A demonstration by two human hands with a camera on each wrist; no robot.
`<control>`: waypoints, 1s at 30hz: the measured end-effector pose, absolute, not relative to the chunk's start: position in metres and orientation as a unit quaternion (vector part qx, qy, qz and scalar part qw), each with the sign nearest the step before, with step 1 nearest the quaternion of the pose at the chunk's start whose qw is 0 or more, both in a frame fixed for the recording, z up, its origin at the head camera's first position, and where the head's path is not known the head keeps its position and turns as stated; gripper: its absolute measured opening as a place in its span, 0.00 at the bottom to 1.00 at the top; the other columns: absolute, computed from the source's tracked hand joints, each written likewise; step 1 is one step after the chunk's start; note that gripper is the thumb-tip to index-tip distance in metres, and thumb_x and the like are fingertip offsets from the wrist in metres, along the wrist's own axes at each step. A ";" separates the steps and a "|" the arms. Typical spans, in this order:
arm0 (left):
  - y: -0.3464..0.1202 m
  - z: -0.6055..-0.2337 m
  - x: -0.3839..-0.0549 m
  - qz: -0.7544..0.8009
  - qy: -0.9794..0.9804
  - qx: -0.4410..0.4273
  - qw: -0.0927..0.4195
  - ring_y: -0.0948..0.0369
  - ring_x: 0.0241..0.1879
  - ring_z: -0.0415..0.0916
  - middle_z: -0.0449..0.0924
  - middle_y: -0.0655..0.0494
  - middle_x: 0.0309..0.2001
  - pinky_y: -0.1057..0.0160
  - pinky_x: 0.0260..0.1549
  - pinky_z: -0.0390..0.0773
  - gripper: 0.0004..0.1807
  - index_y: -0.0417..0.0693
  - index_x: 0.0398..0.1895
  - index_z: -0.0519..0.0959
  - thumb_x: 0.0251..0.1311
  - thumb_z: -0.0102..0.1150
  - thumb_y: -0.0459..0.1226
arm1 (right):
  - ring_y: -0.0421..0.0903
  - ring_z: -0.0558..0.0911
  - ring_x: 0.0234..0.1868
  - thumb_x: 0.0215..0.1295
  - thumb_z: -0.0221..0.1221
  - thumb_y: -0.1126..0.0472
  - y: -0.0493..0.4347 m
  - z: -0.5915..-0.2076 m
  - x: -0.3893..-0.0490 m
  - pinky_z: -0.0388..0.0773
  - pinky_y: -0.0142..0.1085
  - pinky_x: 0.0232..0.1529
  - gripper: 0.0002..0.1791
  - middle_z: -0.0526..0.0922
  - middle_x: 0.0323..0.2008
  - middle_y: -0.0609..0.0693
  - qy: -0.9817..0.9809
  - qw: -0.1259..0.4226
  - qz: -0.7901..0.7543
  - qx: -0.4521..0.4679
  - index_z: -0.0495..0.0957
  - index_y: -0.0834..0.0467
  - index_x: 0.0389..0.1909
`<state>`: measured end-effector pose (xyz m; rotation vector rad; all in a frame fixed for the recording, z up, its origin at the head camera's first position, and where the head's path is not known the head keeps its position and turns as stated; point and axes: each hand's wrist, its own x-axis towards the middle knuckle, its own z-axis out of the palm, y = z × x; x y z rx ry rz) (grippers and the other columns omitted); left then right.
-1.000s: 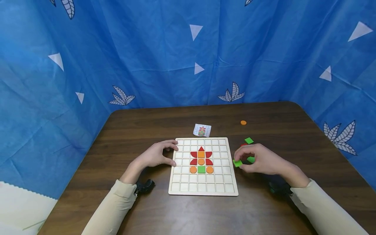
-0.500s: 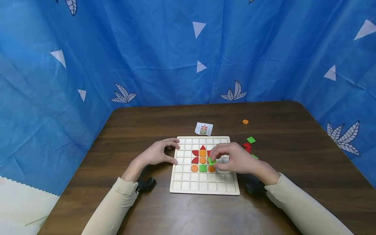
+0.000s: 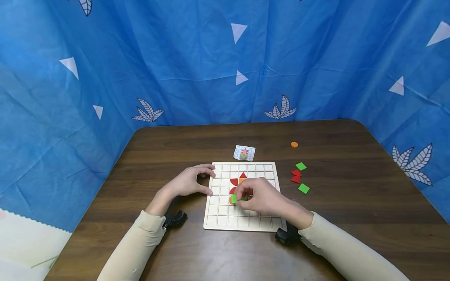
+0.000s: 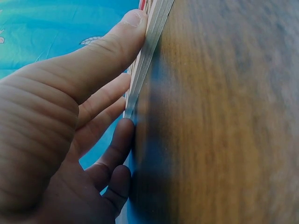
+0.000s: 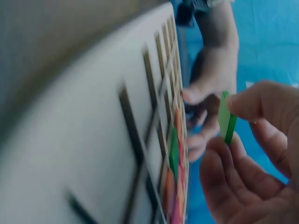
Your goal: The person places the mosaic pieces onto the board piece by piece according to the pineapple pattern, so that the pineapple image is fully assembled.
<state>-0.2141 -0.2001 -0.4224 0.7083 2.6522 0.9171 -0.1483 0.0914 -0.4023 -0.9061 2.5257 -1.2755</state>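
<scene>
My right hand [image 3: 261, 195] pinches a green square tile [image 5: 227, 119] between thumb and fingers, above the middle of the white gridded board [image 3: 221, 221]. In the right wrist view the tile is held on edge, apart from the board. My left hand [image 3: 190, 182] touches the board's left edge with thumb and fingertips spread along it. On the board lie a red triangle [image 3: 243, 175], red quarter-round pieces [image 3: 233, 182] and orange pieces. A green tile [image 5: 174, 151] lies among them in the right wrist view. My right hand hides part of this pattern in the head view.
A small card [image 3: 244, 153] with a printed coloured pattern lies behind the board. To the right are loose green tiles [image 3: 304, 188], red pieces [image 3: 296, 179] and an orange disc [image 3: 294, 144]. A blue curtain [image 3: 197, 58] hangs behind the wooden table [image 3: 168, 150].
My right hand has carried the green tile leftward from the loose pieces to above the board's middle. My left hand has stayed at the board's left edge.
</scene>
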 end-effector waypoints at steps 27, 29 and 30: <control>-0.200 -0.423 -0.215 0.316 0.909 0.240 0.126 0.57 0.63 0.75 0.72 0.60 0.72 0.54 0.65 0.75 0.29 0.57 0.54 0.83 0.47 0.82 0.50 | 0.37 0.79 0.38 0.56 0.75 0.59 0.079 -0.423 -0.136 0.76 0.35 0.47 0.08 0.84 0.30 0.34 0.871 0.007 -0.323 -0.371 0.85 0.45 0.30; -0.200 -0.422 -0.215 0.315 0.909 0.240 0.126 0.57 0.63 0.75 0.72 0.60 0.72 0.54 0.64 0.75 0.29 0.57 0.54 0.83 0.47 0.82 0.50 | 0.37 0.79 0.39 0.56 0.76 0.57 0.078 -0.423 -0.136 0.76 0.35 0.47 0.08 0.85 0.30 0.34 0.873 0.005 -0.316 -0.370 0.85 0.45 0.30; -0.200 -0.422 -0.214 0.315 0.910 0.240 0.126 0.57 0.63 0.75 0.72 0.60 0.72 0.53 0.64 0.75 0.29 0.57 0.54 0.83 0.47 0.82 0.50 | 0.37 0.78 0.38 0.56 0.76 0.57 0.078 -0.423 -0.136 0.76 0.35 0.46 0.08 0.85 0.30 0.34 0.874 0.002 -0.313 -0.371 0.85 0.45 0.30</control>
